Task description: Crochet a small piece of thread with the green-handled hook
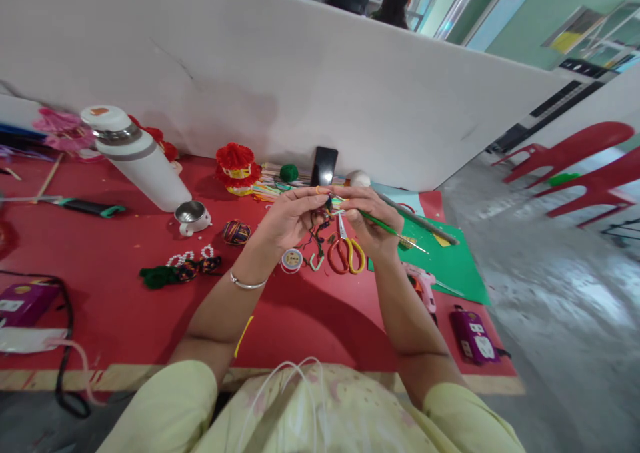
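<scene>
Both hands meet above the red table (320,319). My left hand (296,218) pinches a small dark multicoloured yarn piece (326,210), some of which hangs below the fingers. Closed around a thin green-handled tool (380,223) is my right hand (374,221); the tool's metal end points to the lower right, and its other end is hidden near the yarn. Scissors (345,251) with one red and one yellow handle lie just below the hands. Beside them are a white spool (291,260) and a multicoloured yarn ball (237,232).
A white bottle (143,163) and metal cup (193,217) stand left. Behind the hands are a phone (324,166) and red-yellow craft piece (237,168). Rightward lie a green sheet (450,266), pink glue gun (423,285) and purple power box (474,336).
</scene>
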`<action>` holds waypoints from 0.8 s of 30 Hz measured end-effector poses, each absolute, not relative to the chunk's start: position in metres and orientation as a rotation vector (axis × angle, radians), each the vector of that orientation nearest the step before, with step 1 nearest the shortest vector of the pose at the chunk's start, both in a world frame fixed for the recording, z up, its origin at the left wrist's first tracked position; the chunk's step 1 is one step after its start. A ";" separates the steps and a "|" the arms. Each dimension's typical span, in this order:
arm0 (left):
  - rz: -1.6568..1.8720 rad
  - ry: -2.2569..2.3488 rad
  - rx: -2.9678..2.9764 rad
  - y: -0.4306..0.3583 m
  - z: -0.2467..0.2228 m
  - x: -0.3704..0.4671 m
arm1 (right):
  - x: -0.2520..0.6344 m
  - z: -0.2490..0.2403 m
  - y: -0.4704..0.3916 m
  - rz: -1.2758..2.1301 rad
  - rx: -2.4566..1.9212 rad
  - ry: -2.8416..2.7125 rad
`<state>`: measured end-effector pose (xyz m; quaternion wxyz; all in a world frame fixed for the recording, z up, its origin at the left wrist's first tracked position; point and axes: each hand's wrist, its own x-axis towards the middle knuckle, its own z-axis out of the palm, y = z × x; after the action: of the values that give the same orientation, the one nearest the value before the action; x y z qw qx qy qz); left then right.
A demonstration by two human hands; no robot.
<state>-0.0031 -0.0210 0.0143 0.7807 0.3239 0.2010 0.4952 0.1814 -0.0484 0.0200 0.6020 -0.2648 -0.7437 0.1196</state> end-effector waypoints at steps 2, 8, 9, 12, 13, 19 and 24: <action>1.085 0.439 0.714 -0.021 0.014 -0.003 | 0.182 0.020 -0.048 0.274 -0.631 -1.724; 1.127 0.443 0.770 -0.024 0.015 -0.001 | 0.186 0.019 -0.046 0.209 -0.616 -1.771; 1.138 0.447 0.778 -0.025 0.016 -0.001 | 0.187 0.019 -0.045 0.196 -0.607 -1.778; 1.175 0.484 0.816 -0.027 0.018 0.001 | 0.188 0.019 -0.044 0.157 -0.604 -1.804; 1.191 0.500 0.834 -0.027 0.018 0.001 | 0.188 0.020 -0.044 0.147 -0.608 -1.816; 1.147 0.479 0.896 -0.026 0.019 -0.004 | 0.198 0.031 -0.045 0.234 -0.606 -1.961; 1.052 0.443 0.895 -0.024 0.015 -0.006 | 0.204 0.034 -0.045 0.288 -0.584 -2.032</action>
<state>-0.0057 -0.0242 0.0152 0.7483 0.4091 0.2026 0.4812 0.2040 -0.0454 0.0339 0.4829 -0.2395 -0.8340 0.1184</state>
